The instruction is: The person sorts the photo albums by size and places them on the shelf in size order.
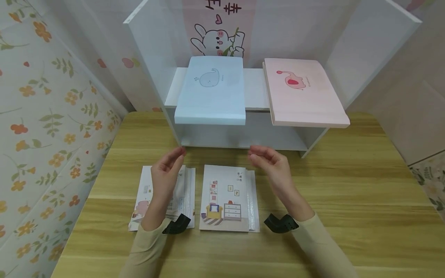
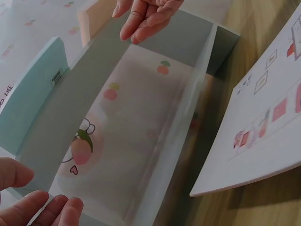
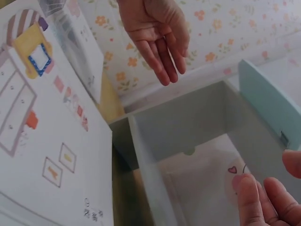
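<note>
Floral cloth (image 1: 52, 127) fills the left of my head view, running down beside a wood-grained bench (image 1: 354, 181). At the left of that bench, a printed pack (image 1: 180, 189) lies flat, partly covered in my view by the left hand (image 1: 167, 168). That hand hovers with its fingers loosely bent and the thumb a little apart from them, nothing in its grasp; a black wrist mount (image 1: 178, 224) sits just below it. Behind, I have a white shelf unit (image 1: 255, 88) standing on the bench, spanning the middle, with a rabbit drawing (image 1: 217, 40) on the backdrop above. A pale blue book (image 1: 210, 90) with a whale drawing rests on its board, the near edge jutting out past the front. Nearer me, between the two forearms, lies a second pack (image 1: 226, 200), its cover showing a chest of drawers and a layer poking out along its right side. Near that pack's upper right corner, the right hand (image 1: 272, 166) hangs before the unit, fingers gently curved towards the other hand, thumb slightly apart, likewise holding nothing. Farther right, a pink book (image 1: 306, 92) with an elephant drawing overhangs the board's front edge.
</note>
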Demonstrator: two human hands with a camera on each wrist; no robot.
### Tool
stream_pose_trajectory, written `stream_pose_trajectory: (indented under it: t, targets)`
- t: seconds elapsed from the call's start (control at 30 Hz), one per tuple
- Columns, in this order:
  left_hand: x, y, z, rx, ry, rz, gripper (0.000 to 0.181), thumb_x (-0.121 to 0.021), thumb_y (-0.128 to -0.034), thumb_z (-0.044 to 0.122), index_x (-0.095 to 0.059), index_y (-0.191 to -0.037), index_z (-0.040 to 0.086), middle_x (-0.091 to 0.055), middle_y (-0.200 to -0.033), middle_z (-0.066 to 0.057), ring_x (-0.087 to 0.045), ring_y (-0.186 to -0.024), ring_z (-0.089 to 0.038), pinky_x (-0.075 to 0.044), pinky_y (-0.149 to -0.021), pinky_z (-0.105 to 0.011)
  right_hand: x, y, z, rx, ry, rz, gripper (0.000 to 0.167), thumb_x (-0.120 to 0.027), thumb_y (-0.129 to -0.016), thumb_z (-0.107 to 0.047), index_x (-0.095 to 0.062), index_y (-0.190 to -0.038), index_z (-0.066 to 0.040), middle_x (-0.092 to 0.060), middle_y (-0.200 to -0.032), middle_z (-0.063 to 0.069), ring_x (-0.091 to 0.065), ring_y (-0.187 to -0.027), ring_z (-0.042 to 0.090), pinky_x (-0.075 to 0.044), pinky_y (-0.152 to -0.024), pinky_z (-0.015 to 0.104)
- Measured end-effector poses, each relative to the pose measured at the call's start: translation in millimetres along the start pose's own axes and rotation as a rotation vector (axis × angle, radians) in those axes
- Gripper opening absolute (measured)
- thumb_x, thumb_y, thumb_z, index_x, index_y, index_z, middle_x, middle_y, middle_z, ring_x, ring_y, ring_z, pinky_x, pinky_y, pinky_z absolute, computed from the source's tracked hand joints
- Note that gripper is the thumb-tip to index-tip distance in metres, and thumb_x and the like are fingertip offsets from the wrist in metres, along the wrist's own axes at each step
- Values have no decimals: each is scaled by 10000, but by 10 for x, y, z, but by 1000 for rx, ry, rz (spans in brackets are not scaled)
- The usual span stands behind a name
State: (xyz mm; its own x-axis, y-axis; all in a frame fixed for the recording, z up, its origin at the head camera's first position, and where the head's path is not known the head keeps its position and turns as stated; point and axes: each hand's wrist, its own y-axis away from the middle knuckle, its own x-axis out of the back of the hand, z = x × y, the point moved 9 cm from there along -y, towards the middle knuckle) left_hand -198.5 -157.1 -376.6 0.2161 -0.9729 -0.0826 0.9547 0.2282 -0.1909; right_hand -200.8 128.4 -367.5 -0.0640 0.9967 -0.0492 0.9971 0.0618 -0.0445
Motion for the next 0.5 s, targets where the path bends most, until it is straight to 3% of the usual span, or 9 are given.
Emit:
stream_pose_trajectory:
  t: [0.17, 0.5]
  targets:
    - [4, 55, -74, 70, -12, -8, 270, -571, -888, -61, -589, -1153, -113, -602, -1156, -253, -634, -979, -62, -476, -856, -204, 31, 44, 82, -19, 28, -10, 318, -600, -906, -48, -548, -1181, 104, -609, -1138, 184, -637, -968, 139, -512, -814, 250]
    - [31, 153, -182, 111, -14, -24, 260, -567, -885, -71, -586, -1138, -127, -601, -1160, -255, -633, -986, -78, -469, -872, -208, 79, 122, 304, -107, 53, -3, 305, -591, -903, -12, -540, -1176, 112, -583, -1156, 238, -638, -918, 125, -518, -793, 247]
